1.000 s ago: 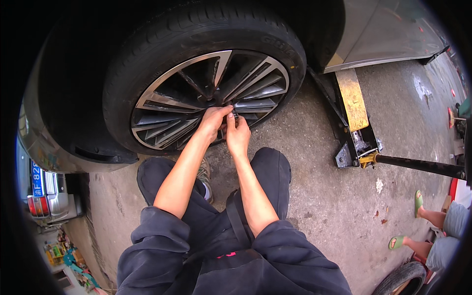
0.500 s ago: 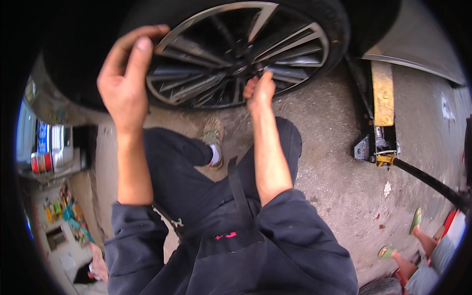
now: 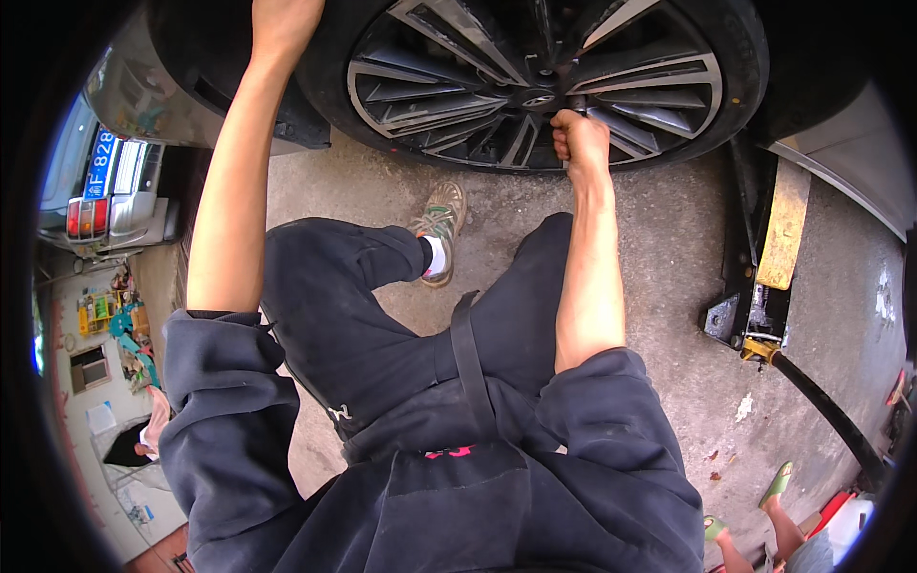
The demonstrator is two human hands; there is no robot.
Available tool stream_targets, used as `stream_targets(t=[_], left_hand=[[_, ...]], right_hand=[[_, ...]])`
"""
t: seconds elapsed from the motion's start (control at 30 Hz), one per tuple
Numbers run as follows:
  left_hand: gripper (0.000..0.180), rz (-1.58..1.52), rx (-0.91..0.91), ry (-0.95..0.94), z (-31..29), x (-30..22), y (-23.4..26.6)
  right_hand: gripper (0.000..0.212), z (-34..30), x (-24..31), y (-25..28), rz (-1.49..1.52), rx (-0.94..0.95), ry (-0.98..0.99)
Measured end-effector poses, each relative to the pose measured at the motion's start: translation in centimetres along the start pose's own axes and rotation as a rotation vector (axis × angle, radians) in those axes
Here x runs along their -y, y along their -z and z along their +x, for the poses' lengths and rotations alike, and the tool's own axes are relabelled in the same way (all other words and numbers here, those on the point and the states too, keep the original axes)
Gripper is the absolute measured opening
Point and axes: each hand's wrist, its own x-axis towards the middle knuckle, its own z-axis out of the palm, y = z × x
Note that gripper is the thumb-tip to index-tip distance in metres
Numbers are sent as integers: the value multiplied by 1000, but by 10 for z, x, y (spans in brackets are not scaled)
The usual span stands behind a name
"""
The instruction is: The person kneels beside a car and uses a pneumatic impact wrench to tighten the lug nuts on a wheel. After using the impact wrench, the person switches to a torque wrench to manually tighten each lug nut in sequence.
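Note:
My right hand point(image 3: 581, 141) is closed in a fist just below the hub of a car wheel point(image 3: 535, 99), which has silver and black spokes. Out of the top of the fist sticks a short dark cylindrical tool point(image 3: 578, 103), its end against the wheel near the centre; the fingers hide the rest. Around the rim runs the black tire point(image 3: 748, 57). My left hand point(image 3: 287, 24) reaches up past the tire's left side, beside the dark wheel arch. Its fingers lie beyond the upper edge of the picture.
A yellow-and-black floor jack point(image 3: 785, 224) stands right of the wheel, its long black handle point(image 3: 831, 411) running toward the lower right. A person's feet in green sandals point(image 3: 778, 482) show there. My shoe point(image 3: 441, 224) is below the tire. Another vehicle point(image 3: 105, 201) stands at far left.
My left hand has moved up, and its fingers have left the picture. The view has shifted, so the wheel appears farther right and higher; my right fist stays at the hub.

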Motion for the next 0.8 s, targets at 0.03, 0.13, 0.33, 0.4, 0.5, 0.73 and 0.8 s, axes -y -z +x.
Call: stream_targets(t=[0.03,0.13,0.33,0.4,0.5,0.73,0.8], left_hand=[[34,-1,-56,-40,-5,8,-9],[32,82,-115,-201,-8,22,-9],[39,167,20,-161,4,21,17],[42,61,55,-121,-2,23,9],[39,-87,51,-111,-12,17,12],[23,-289,302,-491,-158,-5,-52],[32,-635,558,61,-193,29,-112]], right_hand=[[24,1,-3,3,152,65,-74],[27,-2,-10,-5,625,302,-226],[32,-5,-8,-24,502,318,-317],[22,-4,1,-12,-497,-129,75],[36,-27,29,-40,-1282,-523,230],[31,-2,16,-25,-690,-296,131],[12,1,21,-24,-92,-113,29]])
